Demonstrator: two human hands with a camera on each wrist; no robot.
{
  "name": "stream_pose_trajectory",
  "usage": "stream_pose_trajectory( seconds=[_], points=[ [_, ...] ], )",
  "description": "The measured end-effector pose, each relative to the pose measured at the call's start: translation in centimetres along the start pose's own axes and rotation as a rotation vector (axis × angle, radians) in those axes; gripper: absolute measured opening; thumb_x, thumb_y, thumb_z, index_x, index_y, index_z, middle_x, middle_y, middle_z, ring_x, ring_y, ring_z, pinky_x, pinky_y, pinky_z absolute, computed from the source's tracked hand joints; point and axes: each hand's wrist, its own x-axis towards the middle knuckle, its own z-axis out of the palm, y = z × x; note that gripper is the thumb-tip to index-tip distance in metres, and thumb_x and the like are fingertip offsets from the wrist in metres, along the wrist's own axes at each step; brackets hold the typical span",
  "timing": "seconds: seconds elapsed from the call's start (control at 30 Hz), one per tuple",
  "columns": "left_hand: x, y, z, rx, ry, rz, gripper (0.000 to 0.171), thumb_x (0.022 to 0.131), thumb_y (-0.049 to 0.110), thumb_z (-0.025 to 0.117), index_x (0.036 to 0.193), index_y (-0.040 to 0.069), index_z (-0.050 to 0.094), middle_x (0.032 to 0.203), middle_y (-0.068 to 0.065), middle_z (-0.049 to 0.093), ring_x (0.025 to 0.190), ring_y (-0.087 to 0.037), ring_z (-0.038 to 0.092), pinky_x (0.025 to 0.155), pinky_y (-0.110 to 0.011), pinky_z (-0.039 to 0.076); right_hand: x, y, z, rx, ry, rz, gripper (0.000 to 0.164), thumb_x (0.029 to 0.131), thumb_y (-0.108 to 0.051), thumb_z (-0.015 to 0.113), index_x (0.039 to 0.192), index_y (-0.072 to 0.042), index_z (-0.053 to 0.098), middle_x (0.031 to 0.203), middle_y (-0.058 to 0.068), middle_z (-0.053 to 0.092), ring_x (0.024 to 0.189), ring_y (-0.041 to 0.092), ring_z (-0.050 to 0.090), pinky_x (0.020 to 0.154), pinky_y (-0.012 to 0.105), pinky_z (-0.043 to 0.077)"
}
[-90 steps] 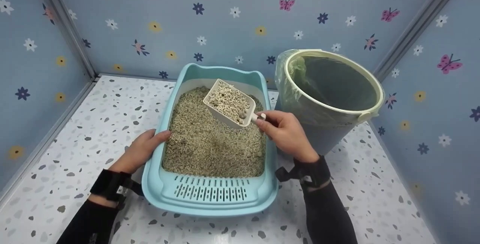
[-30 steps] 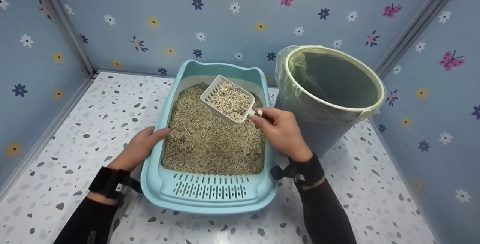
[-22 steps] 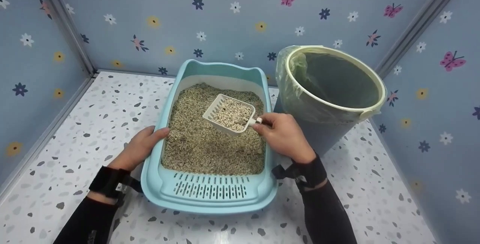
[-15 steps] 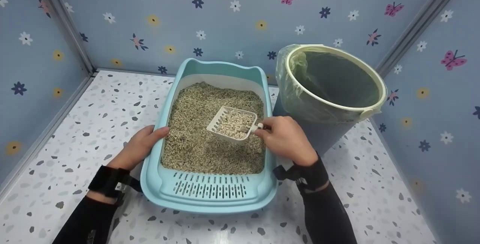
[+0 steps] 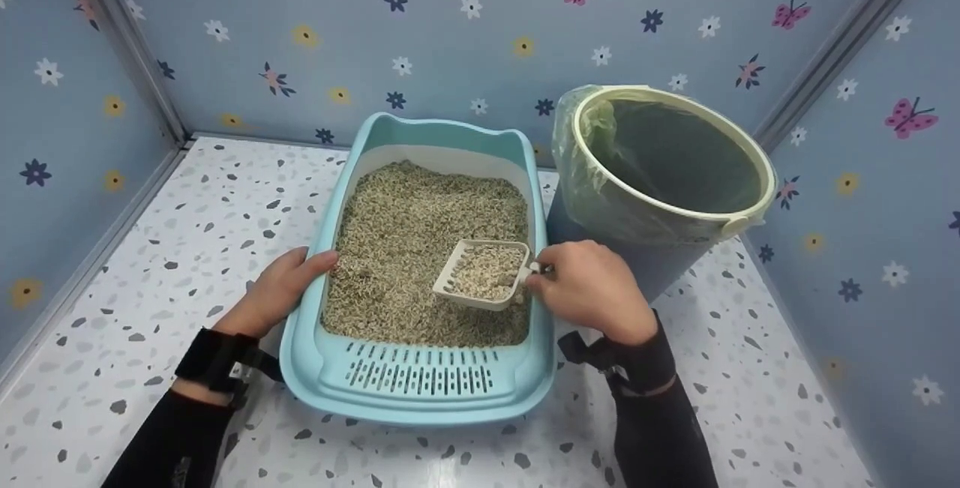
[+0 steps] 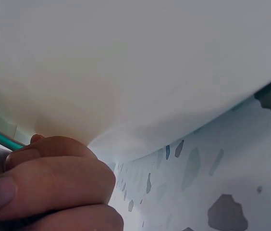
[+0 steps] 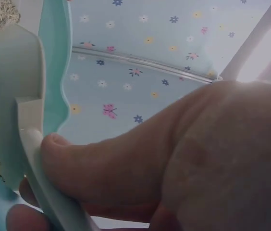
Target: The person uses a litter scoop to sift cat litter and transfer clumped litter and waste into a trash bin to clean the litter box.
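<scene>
A pale litter scoop (image 5: 474,302) carries a load of light pellets over the right side of the blue litter box (image 5: 412,411). My right hand (image 5: 596,289) pinches its short handle; in the right wrist view the thumb presses along the scoop handle (image 7: 39,156). Brownish pellet litter (image 5: 397,248) fills the box. At the box's left rim, my left hand (image 5: 274,289) holds on, thumb over the edge. Its curled fingers (image 6: 58,180) show beneath the rim in the left wrist view, beside the box's pale outer wall (image 6: 140,62).
Right of the box stands a tall trash bin (image 5: 637,259) with a greenish plastic liner (image 5: 592,173) folded over its rim. Blue panels (image 5: 435,31) printed with flowers and butterflies enclose the back and sides. Beneath everything is a speckled white floor (image 5: 142,278).
The loaded scoop has come from the back of the litter box toward the front right, and my right hand moved with it. My left hand stays on the rim. The camera view shifted slightly.
</scene>
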Motion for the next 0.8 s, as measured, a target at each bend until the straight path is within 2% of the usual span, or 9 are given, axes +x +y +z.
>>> stream_pose_trajectory(
  seconds=[0.17,0.3,0.57,0.8],
  points=[
    [0.0,0.1,0.0,0.001,0.002,0.001,0.069,0.115,0.052,0.055,0.145,-0.009,0.058,0.122,-0.026,0.076,0.100,-0.032,0.080,0.091,-0.035,0.065,-0.9,-0.5,-0.3,-0.064,0.043,0.020,0.039,0.100,-0.033,0.078,0.069,-0.022,0.057,0.062,-0.004,0.051,0.063,0.024,0.057,0.062,0.045,0.050],
    [-0.1,0.0,0.0,0.007,0.006,-0.003,0.069,0.115,0.053,0.055,0.145,-0.010,0.057,0.122,-0.025,0.076,0.100,-0.030,0.080,0.090,-0.035,0.065,-1.4,-0.7,-0.2,-0.097,0.082,0.029,0.032,0.099,-0.032,0.080,0.073,-0.022,0.064,0.066,-0.003,0.058,0.066,0.028,0.063,0.063,0.051,0.053],
    [0.1,0.0,0.0,-0.043,-0.021,0.005,0.067,0.116,0.050,0.055,0.148,-0.009,0.056,0.126,-0.029,0.075,0.105,-0.039,0.079,0.093,-0.039,0.066,-1.7,-0.8,-0.2,-0.119,0.165,0.014,0.014,0.099,-0.033,0.084,0.094,-0.020,0.083,0.082,0.001,0.076,0.075,0.038,0.073,0.064,0.058,0.057],
    [0.0,0.0,0.1,-0.046,-0.025,0.009,0.065,0.116,0.048,0.054,0.147,-0.009,0.057,0.126,-0.029,0.075,0.105,-0.039,0.080,0.094,-0.039,0.066,-1.6,-0.3,-0.5,-0.079,0.233,-0.041,0.018,0.097,-0.034,0.088,0.109,-0.022,0.088,0.100,-0.001,0.084,0.082,0.034,0.078,0.068,0.056,0.061]
  ],
)
